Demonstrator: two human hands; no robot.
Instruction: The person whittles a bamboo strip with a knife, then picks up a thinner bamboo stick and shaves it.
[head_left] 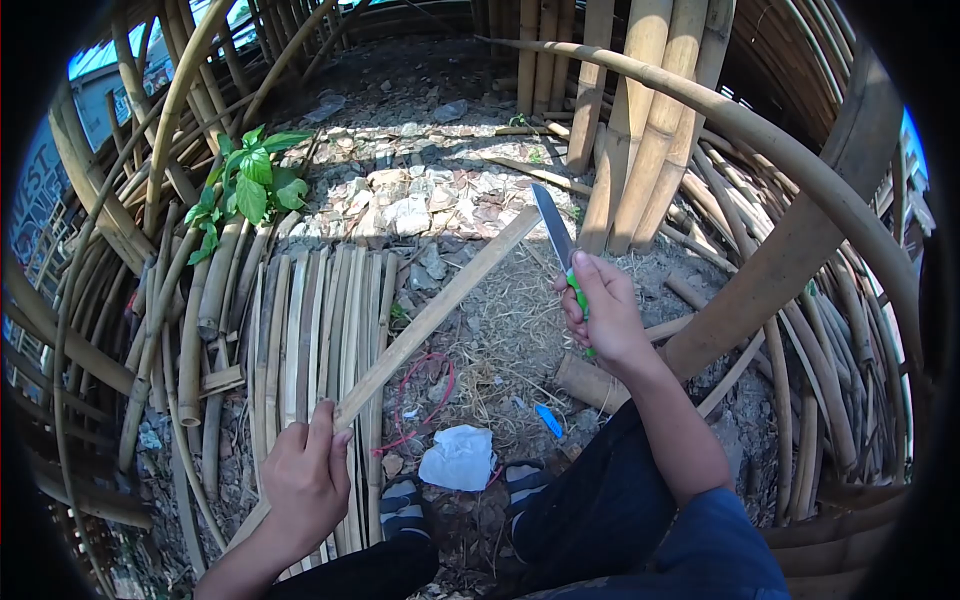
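My left hand (305,478) is closed around a long split bamboo strip (440,305), which slants up and to the right from my left side. In my right hand (608,308) is a knife (555,228) with a bright green handle, its thumb pressed near the base of the blade. The blade points up and slightly left, and its tip overlaps the far end of the strip in this view. Below the strip, a row of split bamboo strips (325,330) lies on the ground to the left of my feet.
A crumpled white cloth or bag (458,458) and a small blue object (549,421) lie near my sandalled feet. Pink string (445,385) curls on the ground. A thick bamboo pole (770,270) leans at right, with bundled bamboo behind. A green plant (252,178) grows at upper left.
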